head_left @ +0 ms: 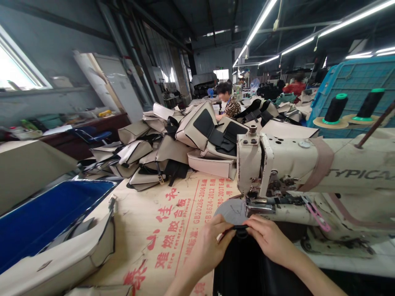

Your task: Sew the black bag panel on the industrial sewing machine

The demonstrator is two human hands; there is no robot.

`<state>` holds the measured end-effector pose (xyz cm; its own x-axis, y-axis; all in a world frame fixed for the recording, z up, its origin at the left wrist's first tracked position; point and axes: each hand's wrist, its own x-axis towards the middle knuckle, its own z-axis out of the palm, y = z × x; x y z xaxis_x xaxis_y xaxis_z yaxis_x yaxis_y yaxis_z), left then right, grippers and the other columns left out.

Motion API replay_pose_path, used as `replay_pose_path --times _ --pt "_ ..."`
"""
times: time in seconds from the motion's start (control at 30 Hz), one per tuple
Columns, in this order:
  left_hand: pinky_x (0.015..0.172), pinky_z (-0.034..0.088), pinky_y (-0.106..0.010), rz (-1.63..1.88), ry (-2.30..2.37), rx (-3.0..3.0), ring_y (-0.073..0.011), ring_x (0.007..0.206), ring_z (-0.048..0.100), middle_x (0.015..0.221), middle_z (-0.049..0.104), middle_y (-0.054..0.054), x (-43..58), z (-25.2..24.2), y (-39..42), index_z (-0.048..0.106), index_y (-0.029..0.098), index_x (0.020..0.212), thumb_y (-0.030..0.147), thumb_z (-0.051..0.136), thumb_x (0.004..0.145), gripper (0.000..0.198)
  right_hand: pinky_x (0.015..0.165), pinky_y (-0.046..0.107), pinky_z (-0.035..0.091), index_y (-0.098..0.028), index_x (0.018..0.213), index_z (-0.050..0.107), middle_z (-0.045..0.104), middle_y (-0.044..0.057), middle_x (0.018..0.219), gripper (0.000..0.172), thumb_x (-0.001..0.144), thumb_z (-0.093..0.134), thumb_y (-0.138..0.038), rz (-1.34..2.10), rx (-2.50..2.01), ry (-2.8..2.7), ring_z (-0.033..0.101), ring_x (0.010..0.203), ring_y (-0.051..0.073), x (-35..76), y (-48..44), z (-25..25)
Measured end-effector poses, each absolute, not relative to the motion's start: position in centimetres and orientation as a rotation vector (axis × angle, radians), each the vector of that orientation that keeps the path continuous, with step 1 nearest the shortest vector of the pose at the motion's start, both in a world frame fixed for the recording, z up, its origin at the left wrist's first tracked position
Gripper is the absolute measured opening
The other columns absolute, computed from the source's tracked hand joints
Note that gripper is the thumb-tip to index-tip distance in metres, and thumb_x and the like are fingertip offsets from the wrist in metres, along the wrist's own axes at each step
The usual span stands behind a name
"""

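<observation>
My left hand [210, 242] and my right hand [270, 240] meet at the edge of a black piece of material [247, 267] in front of me. Both pinch a small black strap or buckle part [241, 230] at its top. It lies just below the needle area [256, 201] of a cream sewing machine [324, 172]. A grey round piece [230, 211] sits under the machine's foot, next to my left fingers.
A plywood table top [166, 230] with red print carries a heap of beige and black bag parts [185, 144]. A blue bin [46, 218] and a beige bag piece [68, 259] lie at the left. Black thread cones [336, 107] stand behind the machine. Other people work farther back.
</observation>
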<state>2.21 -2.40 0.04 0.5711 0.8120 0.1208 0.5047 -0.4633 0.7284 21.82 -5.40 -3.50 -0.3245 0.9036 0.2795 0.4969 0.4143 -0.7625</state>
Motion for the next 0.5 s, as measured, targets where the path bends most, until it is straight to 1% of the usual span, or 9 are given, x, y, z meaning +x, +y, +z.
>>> replay_pose_path --times 0.07,0.13,0.2,0.27,0.33,0.37,0.43,0.5 --pt "0.086 0.042 -0.026 0.604 1.011 2.031 -0.0151 0.095 0.053 0.1 0.058 -0.004 1.4 -0.3 -3.1 0.063 0.023 0.099 0.028 0.047 0.084 0.022 0.075 0.024 0.037 -0.02 0.094 0.055 0.055 0.001 0.091 0.016 0.091 0.04 -0.015 0.734 -1.19 -1.971 0.051 0.084 0.013 21.9 -5.5 -3.6" --pt "0.096 0.036 -0.028 0.583 1.005 1.904 -0.0161 0.11 0.047 0.117 0.053 -0.003 0.7 -1.1 -4.0 0.057 0.026 0.111 0.031 0.045 0.085 0.029 0.074 0.024 0.037 -0.02 0.094 0.056 0.055 0.001 0.089 0.017 0.091 0.039 -0.017 0.73 -1.186 -1.983 0.051 0.083 0.013 21.8 -5.6 -3.8" --pt "0.101 0.031 -0.03 0.622 1.069 1.815 -0.0162 0.117 0.042 0.125 0.049 -0.002 0.4 -2.4 -4.7 0.053 0.027 0.117 0.033 0.039 0.087 0.033 0.073 0.024 0.037 -0.02 0.092 0.056 0.055 0.001 0.087 0.017 0.091 0.04 -0.018 0.725 -1.18 -1.993 0.051 0.082 0.013 21.5 -5.6 -3.9" --pt "0.098 0.034 -0.03 0.75 1.191 1.782 -0.0166 0.111 0.048 0.117 0.056 -0.002 0.9 -4.1 -5.1 0.055 0.024 0.113 0.035 0.034 0.089 0.034 0.071 0.024 0.038 -0.019 0.092 0.057 0.056 0.001 0.086 0.018 0.091 0.04 -0.019 0.71 -1.185 -1.985 0.052 0.081 0.014 21.3 -5.5 -3.9" --pt "0.087 0.042 -0.03 0.884 1.363 1.788 -0.0172 0.095 0.056 0.097 0.063 -0.003 1.8 -5.4 -5.0 0.058 0.021 0.102 0.037 0.031 0.09 0.034 0.071 0.025 0.038 -0.018 0.093 0.058 0.056 0.002 0.086 0.02 0.091 0.039 -0.02 0.699 -1.193 -1.968 0.052 0.08 0.014 21.3 -5.5 -3.7" --pt "0.079 0.045 -0.029 0.921 1.449 1.807 -0.017 0.085 0.058 0.086 0.064 -0.002 2.4 -5.6 -4.7 0.058 0.02 0.094 0.037 0.029 0.09 0.034 0.071 0.025 0.038 -0.018 0.092 0.059 0.057 0.003 0.086 0.021 0.091 0.038 -0.02 0.695 -1.206 -1.952 0.052 0.079 0.015 21.4 -5.6 -3.6" --pt "0.066 0.044 -0.026 0.904 1.552 1.906 -0.0156 0.069 0.057 0.071 0.061 -0.001 3.4 -5.1 -3.9 0.057 0.019 0.081 0.038 0.027 0.09 0.036 0.071 0.026 0.038 -0.017 0.089 0.06 0.057 0.004 0.084 0.022 0.09 0.038 -0.021 0.696 -1.244 -1.893 0.053 0.078 0.016 21.6 -5.7 -3.5" --pt "0.062 0.042 -0.025 0.79 1.51 2.081 -0.0146 0.065 0.055 0.068 0.059 -0.001 4.2 -3.3 -2.6 0.055 0.019 0.076 0.038 0.027 0.09 0.036 0.07 0.027 0.038 -0.016 0.085 0.061 0.058 0.004 0.082 0.025 0.09 0.038 -0.024 0.748 -1.282 -1.784 0.053 0.076 0.017 21.7 -6.0 -3.8"
